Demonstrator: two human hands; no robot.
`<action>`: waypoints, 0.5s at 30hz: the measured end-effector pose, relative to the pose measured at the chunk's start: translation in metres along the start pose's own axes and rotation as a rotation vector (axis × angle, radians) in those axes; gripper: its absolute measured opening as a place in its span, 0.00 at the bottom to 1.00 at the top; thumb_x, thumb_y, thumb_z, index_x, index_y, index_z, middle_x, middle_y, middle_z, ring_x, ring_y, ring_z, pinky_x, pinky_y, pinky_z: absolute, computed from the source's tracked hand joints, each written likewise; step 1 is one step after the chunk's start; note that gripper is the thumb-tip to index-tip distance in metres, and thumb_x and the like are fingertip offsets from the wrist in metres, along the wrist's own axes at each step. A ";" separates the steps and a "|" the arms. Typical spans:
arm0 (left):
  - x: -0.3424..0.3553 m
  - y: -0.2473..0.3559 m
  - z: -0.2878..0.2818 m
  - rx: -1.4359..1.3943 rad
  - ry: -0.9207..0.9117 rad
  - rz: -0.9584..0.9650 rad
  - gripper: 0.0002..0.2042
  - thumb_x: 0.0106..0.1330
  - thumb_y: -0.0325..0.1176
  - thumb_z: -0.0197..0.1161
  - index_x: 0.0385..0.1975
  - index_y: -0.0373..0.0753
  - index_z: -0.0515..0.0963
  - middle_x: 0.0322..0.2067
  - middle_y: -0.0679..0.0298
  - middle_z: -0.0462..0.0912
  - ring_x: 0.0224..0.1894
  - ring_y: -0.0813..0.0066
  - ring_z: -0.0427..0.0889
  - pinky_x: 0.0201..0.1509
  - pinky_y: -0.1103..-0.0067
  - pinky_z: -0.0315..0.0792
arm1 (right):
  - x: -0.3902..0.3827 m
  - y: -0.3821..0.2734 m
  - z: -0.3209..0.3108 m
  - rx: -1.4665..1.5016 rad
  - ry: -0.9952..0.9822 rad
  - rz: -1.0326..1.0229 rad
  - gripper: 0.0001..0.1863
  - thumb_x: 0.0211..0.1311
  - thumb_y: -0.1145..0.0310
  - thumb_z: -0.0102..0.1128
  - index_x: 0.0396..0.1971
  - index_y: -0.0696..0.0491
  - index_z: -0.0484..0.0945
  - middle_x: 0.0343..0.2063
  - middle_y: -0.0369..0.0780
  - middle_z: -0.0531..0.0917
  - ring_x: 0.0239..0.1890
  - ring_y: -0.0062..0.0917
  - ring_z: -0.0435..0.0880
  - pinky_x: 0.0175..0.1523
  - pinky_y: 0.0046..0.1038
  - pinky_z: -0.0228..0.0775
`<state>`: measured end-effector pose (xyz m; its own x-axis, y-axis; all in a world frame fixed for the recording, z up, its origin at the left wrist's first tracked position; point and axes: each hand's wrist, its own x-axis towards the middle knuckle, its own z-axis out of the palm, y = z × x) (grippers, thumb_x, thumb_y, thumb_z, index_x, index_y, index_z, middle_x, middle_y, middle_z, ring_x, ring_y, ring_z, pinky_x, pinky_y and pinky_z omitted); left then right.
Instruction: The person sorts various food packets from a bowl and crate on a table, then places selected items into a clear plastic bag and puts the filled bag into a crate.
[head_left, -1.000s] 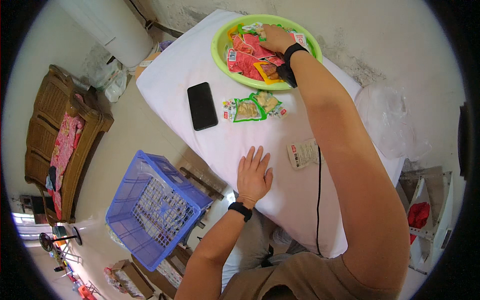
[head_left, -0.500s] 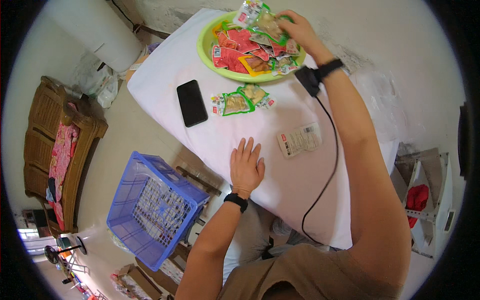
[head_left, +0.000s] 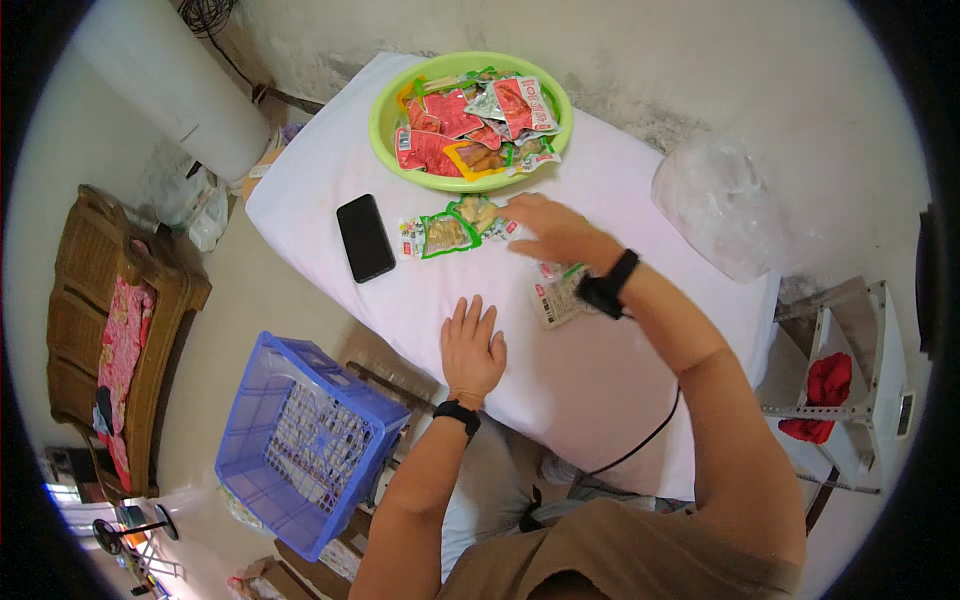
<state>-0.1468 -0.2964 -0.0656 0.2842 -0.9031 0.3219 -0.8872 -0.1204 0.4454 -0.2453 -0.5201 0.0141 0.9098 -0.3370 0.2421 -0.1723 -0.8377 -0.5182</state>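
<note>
My left hand (head_left: 473, 352) lies flat on the white-covered table, fingers spread and holding nothing. Over the table's middle, my right hand (head_left: 556, 232) has its fingers stretched out and apart, with the fingertips at the edge of a green-edged snack packet (head_left: 478, 212). I cannot tell whether they touch it. Another green-edged snack packet (head_left: 448, 235) overlaps that one on the left. Beneath my right wrist is a beige packet (head_left: 556, 302), partly hidden, with the edge of a green-trimmed packet beside it. A light green basin (head_left: 383, 150) full of red, yellow and green snack packets stands farther back.
A black phone (head_left: 366, 240) lies left of the packets. At the table's right edge sits a clear plastic bag (head_left: 715, 205). A blue plastic crate (head_left: 250, 400) is at lower left, near a wooden bench (head_left: 85, 300). A black cable trails from my right wrist.
My right hand has come from above the basin back toward me and let go of the green-edged packet. A green-trimmed packet now shows by the beige one. My left hand stays flat.
</note>
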 end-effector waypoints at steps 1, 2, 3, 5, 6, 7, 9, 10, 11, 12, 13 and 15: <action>0.000 0.000 0.001 -0.007 0.002 0.007 0.18 0.54 0.34 0.54 0.47 0.41 0.73 0.55 0.57 0.68 0.60 0.55 0.61 0.60 0.58 0.54 | 0.005 -0.006 0.015 -0.004 0.006 0.006 0.23 0.49 0.66 0.60 0.48 0.52 0.71 0.44 0.44 0.74 0.50 0.38 0.70 0.52 0.36 0.65; 0.001 0.001 0.002 -0.011 0.004 0.015 0.18 0.54 0.34 0.54 0.47 0.41 0.73 0.56 0.57 0.68 0.60 0.55 0.60 0.60 0.58 0.54 | 0.010 -0.005 0.037 -0.164 0.053 0.060 0.23 0.49 0.66 0.59 0.48 0.52 0.71 0.43 0.44 0.75 0.48 0.39 0.72 0.49 0.38 0.67; 0.002 0.002 0.001 -0.008 0.006 0.022 0.18 0.54 0.34 0.54 0.47 0.41 0.73 0.56 0.57 0.68 0.60 0.55 0.60 0.60 0.58 0.54 | 0.014 0.000 0.052 -0.322 0.100 0.111 0.22 0.49 0.66 0.59 0.48 0.52 0.71 0.42 0.44 0.75 0.47 0.40 0.73 0.47 0.40 0.69; 0.004 0.006 0.000 -0.005 0.017 0.037 0.18 0.54 0.33 0.54 0.47 0.39 0.73 0.54 0.54 0.68 0.59 0.53 0.61 0.59 0.59 0.54 | 0.018 0.012 0.065 -0.343 0.093 0.125 0.22 0.50 0.65 0.59 0.47 0.52 0.72 0.43 0.44 0.75 0.43 0.41 0.75 0.43 0.40 0.70; 0.004 0.007 0.000 -0.002 0.020 0.038 0.18 0.54 0.33 0.54 0.47 0.39 0.73 0.54 0.54 0.68 0.59 0.53 0.61 0.59 0.59 0.54 | 0.021 0.012 0.067 -0.359 0.072 0.137 0.21 0.50 0.64 0.58 0.46 0.52 0.72 0.43 0.44 0.75 0.40 0.42 0.77 0.40 0.41 0.72; 0.004 0.007 -0.001 -0.009 0.013 0.035 0.18 0.54 0.33 0.54 0.47 0.39 0.73 0.54 0.54 0.68 0.59 0.53 0.62 0.59 0.59 0.54 | 0.021 0.013 0.067 -0.360 0.075 0.134 0.21 0.50 0.64 0.58 0.46 0.52 0.72 0.43 0.44 0.75 0.40 0.42 0.77 0.40 0.41 0.72; 0.004 0.009 -0.001 -0.019 0.007 0.034 0.19 0.53 0.33 0.55 0.47 0.39 0.74 0.54 0.54 0.68 0.59 0.53 0.62 0.59 0.59 0.55 | 0.019 0.015 0.064 -0.369 -0.131 0.126 0.19 0.50 0.63 0.57 0.43 0.53 0.73 0.42 0.43 0.75 0.33 0.41 0.79 0.36 0.41 0.72; 0.004 0.008 -0.002 -0.012 -0.001 0.025 0.19 0.53 0.33 0.55 0.47 0.39 0.74 0.54 0.54 0.68 0.59 0.53 0.62 0.59 0.59 0.55 | 0.025 0.004 0.051 -0.370 -0.130 0.119 0.19 0.50 0.63 0.57 0.43 0.53 0.73 0.42 0.43 0.75 0.33 0.41 0.79 0.36 0.41 0.72; 0.003 0.005 -0.003 -0.004 -0.008 0.014 0.19 0.53 0.33 0.55 0.47 0.39 0.74 0.54 0.54 0.68 0.59 0.53 0.62 0.59 0.59 0.55 | 0.033 -0.017 0.028 -0.353 -0.324 0.126 0.19 0.50 0.63 0.57 0.42 0.53 0.73 0.42 0.43 0.76 0.33 0.41 0.80 0.36 0.41 0.72; 0.002 0.003 -0.004 -0.003 0.001 0.015 0.19 0.53 0.33 0.55 0.47 0.39 0.74 0.54 0.54 0.68 0.59 0.53 0.62 0.59 0.59 0.55 | 0.039 -0.033 0.006 -0.342 -0.515 0.138 0.18 0.49 0.64 0.58 0.42 0.53 0.73 0.41 0.43 0.76 0.32 0.40 0.80 0.37 0.41 0.72; 0.001 0.002 -0.004 0.000 0.012 0.015 0.19 0.53 0.33 0.55 0.47 0.39 0.74 0.54 0.54 0.68 0.59 0.53 0.62 0.59 0.59 0.55 | 0.045 -0.041 -0.010 -0.351 -0.511 0.131 0.18 0.49 0.64 0.58 0.42 0.53 0.73 0.41 0.43 0.76 0.32 0.40 0.80 0.37 0.41 0.72; -0.001 0.002 -0.002 -0.005 0.027 0.013 0.19 0.53 0.33 0.55 0.46 0.39 0.74 0.54 0.54 0.68 0.59 0.52 0.62 0.59 0.59 0.55 | 0.059 -0.044 -0.034 -0.233 0.142 0.209 0.17 0.47 0.65 0.59 0.39 0.52 0.74 0.40 0.47 0.77 0.33 0.40 0.78 0.35 0.38 0.70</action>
<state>-0.1481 -0.2951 -0.0630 0.2827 -0.8930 0.3501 -0.8889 -0.1068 0.4454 -0.1969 -0.5178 0.0786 0.7869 -0.5543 0.2713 -0.4459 -0.8146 -0.3710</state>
